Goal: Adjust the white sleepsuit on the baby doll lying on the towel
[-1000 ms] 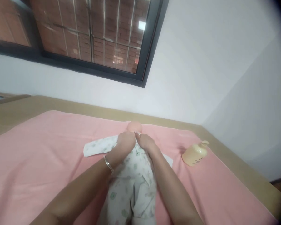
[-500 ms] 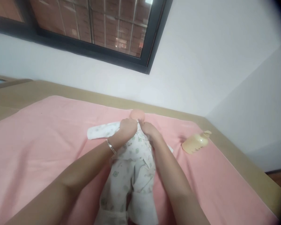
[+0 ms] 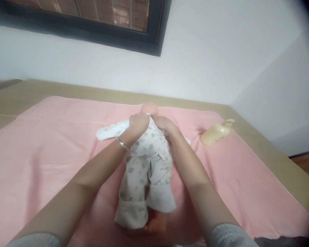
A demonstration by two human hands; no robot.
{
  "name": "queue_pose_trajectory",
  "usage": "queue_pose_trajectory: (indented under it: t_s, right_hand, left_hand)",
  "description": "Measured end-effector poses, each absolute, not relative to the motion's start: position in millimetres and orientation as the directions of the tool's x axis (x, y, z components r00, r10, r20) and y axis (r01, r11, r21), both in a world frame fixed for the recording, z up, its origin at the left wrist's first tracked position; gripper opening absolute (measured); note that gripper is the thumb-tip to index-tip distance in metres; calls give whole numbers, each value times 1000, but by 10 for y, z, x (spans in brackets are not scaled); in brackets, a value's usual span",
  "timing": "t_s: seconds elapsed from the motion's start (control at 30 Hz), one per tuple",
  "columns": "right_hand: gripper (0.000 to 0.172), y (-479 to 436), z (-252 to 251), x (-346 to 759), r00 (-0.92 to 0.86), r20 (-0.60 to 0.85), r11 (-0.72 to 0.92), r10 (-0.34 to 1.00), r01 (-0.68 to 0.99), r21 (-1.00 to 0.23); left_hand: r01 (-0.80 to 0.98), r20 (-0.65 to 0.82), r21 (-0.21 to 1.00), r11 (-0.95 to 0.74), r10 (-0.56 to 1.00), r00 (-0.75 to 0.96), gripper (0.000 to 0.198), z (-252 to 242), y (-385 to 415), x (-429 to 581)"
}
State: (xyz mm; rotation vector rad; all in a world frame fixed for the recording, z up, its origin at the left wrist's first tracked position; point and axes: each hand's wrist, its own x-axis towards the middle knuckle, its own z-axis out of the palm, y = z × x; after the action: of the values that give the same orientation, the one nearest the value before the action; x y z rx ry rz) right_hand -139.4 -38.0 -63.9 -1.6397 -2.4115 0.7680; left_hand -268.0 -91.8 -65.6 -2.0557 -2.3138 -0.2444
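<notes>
A baby doll (image 3: pixel 149 109) lies on the pink sheet with its head toward the wall, dressed in a white printed shirt (image 3: pixel 149 145) and matching trousers (image 3: pixel 137 175) with wide plain cuffs. At the shirt's neckline, my left hand (image 3: pixel 139 124) is closed on the cloth, just below the doll's head. My right hand (image 3: pixel 167 125) pinches the other side of the neckline, close to the left one. One long sleeve (image 3: pixel 112 130) stretches out to the left. Part of the doll's foot (image 3: pixel 156 224) shows under the cuffs. My fingertips are partly hidden.
The pink sheet (image 3: pixel 54 154) covers much of a tan platform (image 3: pixel 92 91). A yellowish pump bottle (image 3: pixel 216 133) lies tilted to the right of the doll. Behind stand a white wall (image 3: pixel 195 61) and a dark-framed window (image 3: pixel 154 37).
The view has tipped downward, so the trouser cuffs, the doll's foot and my grey sleeves now show. Both hands stay at the shirt's neckline.
</notes>
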Motion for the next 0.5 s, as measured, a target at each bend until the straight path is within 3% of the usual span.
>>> queue_pose_trajectory:
  t_s: [0.1, 0.27, 0.37, 0.5]
  right_hand:
    - [95, -466, -571, -1386, -429, -150, 328, 891, 834, -443]
    - [93, -710, -439, -1447, -489, -35, 438, 872, 809, -392]
    - [89, -645, -498, -1462, -451, -33, 405, 892, 828, -388]
    - [86, -466, -609, -1421, -397, -72, 327, 915, 835, -442]
  left_hand:
    - [977, 169, 137, 164, 968, -186, 46, -692, -874, -2726]
    - [932, 1, 211, 295, 953, -302, 33, -675, -809, -2801]
    - [955, 84, 144, 259, 959, -272, 29, -671, -861, -2708]
    - [979, 203, 89, 184, 959, -199, 40, -659, -930, -2602]
